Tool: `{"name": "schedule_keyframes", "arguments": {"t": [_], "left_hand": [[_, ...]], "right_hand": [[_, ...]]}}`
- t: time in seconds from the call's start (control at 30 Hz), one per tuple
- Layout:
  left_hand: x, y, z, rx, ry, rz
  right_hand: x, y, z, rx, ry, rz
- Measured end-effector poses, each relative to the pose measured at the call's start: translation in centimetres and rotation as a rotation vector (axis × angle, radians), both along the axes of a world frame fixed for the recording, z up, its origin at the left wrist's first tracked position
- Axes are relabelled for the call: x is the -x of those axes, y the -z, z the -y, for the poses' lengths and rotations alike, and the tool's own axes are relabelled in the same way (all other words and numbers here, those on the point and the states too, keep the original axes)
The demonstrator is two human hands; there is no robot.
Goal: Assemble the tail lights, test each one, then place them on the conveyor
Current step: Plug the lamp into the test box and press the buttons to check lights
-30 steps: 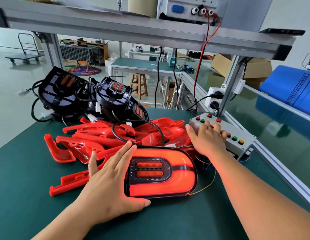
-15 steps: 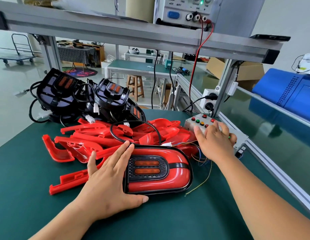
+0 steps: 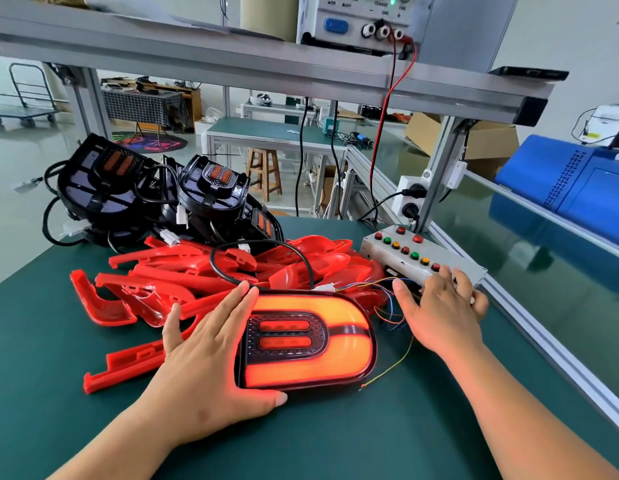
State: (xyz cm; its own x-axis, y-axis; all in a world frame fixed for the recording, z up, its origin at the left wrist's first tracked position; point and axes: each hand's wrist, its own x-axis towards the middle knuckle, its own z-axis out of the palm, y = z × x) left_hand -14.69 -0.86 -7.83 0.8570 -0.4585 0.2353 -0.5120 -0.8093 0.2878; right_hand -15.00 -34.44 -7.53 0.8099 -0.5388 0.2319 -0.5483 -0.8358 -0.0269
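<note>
An assembled tail light [image 3: 310,341] lies flat on the green mat, its outer band glowing orange-red. My left hand [image 3: 211,355] rests flat against its left edge, fingers spread, thumb under its near rim. My right hand [image 3: 443,306] lies on the near end of the grey test box [image 3: 419,254], which carries a row of red, green and yellow buttons; the fingertips are on the box's near corner. Thin coloured wires [image 3: 387,306] run from the light to the box.
A heap of red lens pieces [image 3: 197,275] lies behind the light, and black lamp housings [image 3: 155,195] with cables sit behind them. A power supply [image 3: 370,19] stands on the overhead shelf. The green conveyor [image 3: 543,271] runs along the right, beyond an aluminium rail.
The tail light was lit, then went dark, and now glows again, brighter and more orange. My right hand slid along the test box toward its near end. The left hand stayed put.
</note>
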Motion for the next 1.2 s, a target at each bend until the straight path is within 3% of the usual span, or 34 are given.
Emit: {"name": "schedule_keyframes", "arguments": {"t": [1.2], "left_hand": [[0.28,-0.4,0.1,-0.033,-0.005,-0.005]], "right_hand": [[0.45,0.77,0.04,0.076,-0.025,0.074]]}}
